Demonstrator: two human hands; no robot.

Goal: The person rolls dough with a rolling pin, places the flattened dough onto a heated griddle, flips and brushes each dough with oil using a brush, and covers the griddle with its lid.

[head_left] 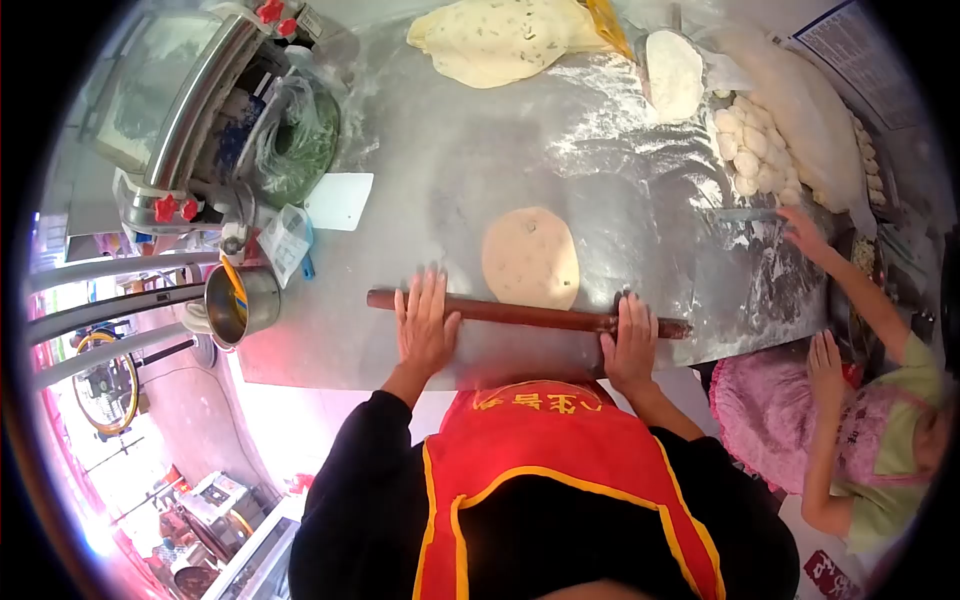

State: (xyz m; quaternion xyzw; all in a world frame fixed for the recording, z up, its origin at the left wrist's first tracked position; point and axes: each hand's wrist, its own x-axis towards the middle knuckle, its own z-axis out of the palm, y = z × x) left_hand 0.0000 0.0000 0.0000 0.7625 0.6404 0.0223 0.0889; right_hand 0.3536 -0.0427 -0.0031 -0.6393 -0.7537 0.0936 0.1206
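Observation:
A dark red rolling pin (530,315) lies across the near edge of a flat round of dough (530,256) on the grey worktop (430,160). My left hand (427,322) rests on the pin's left part, fingers stretched out and apart from the dough. Toward the pin's right end lies my right hand (632,342), its fingers extended over the wood. Neither hand is wrapped round the pin. Small darker flecks show in the dough.
A larger dough sheet (500,40), a flour container (675,75) and dough pieces (752,145) are at the back. At left stand a machine (165,90), greens in plastic (300,140), a white card (340,200) and a metal pot (245,305). A co-worker's hand (803,235) is at right.

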